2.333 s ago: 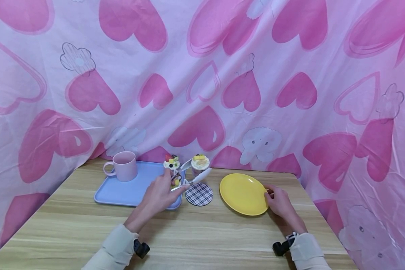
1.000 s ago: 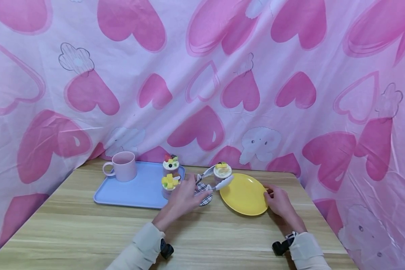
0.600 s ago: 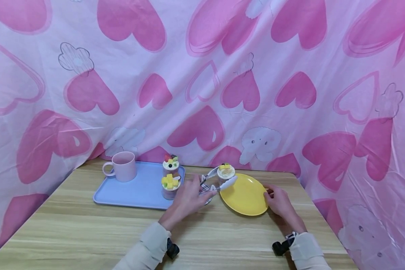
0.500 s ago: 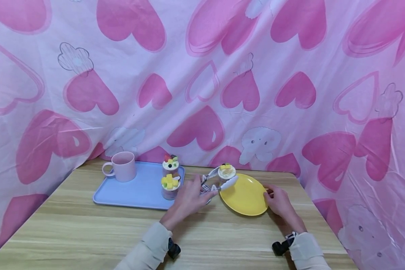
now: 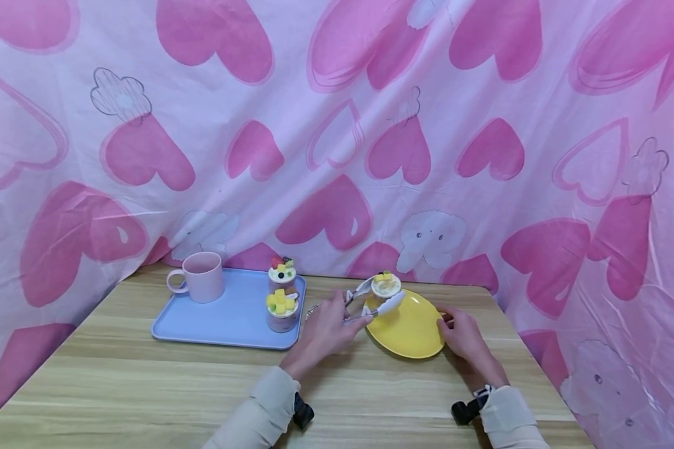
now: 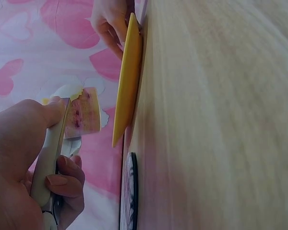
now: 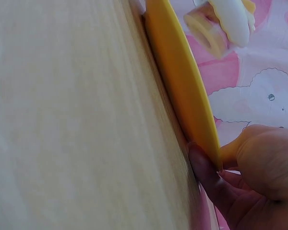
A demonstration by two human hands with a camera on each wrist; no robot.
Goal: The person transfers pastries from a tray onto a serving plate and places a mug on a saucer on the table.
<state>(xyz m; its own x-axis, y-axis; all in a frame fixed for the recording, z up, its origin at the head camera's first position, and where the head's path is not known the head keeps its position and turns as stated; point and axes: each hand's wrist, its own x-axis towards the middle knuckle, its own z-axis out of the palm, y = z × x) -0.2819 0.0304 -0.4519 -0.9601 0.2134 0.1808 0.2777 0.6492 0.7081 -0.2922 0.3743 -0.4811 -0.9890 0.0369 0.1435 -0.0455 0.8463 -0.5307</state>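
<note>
My left hand (image 5: pixel 330 327) grips a pair of tongs (image 5: pixel 392 304) with white tips. Between those tips is a dessert cup (image 5: pixel 385 285) topped with cream and yellow fruit pieces. In the left wrist view the cup (image 6: pixel 84 115) hangs clear of the yellow plate (image 6: pixel 127 86), its layered side showing. From the head view it overlaps the plate's far left part. My right hand (image 5: pixel 465 337) pinches the right rim of the yellow plate (image 5: pixel 412 333), thumb on one face and fingers on the other in the right wrist view.
On the left, a blue tray (image 5: pixel 213 327) carries a pink mug (image 5: pixel 204 279) and two more fruit-topped dessert cups, one in front (image 5: pixel 283 315) and one behind (image 5: pixel 283 274). A round coaster (image 6: pixel 129 191) lies beside the plate, hidden behind my left hand in the head view. A heart-patterned curtain (image 5: pixel 326 212) closes the back.
My left hand has carried the tongs and dessert cup rightward, from behind the coaster to over the plate's left part. The right hand stays at the plate's rim.
</note>
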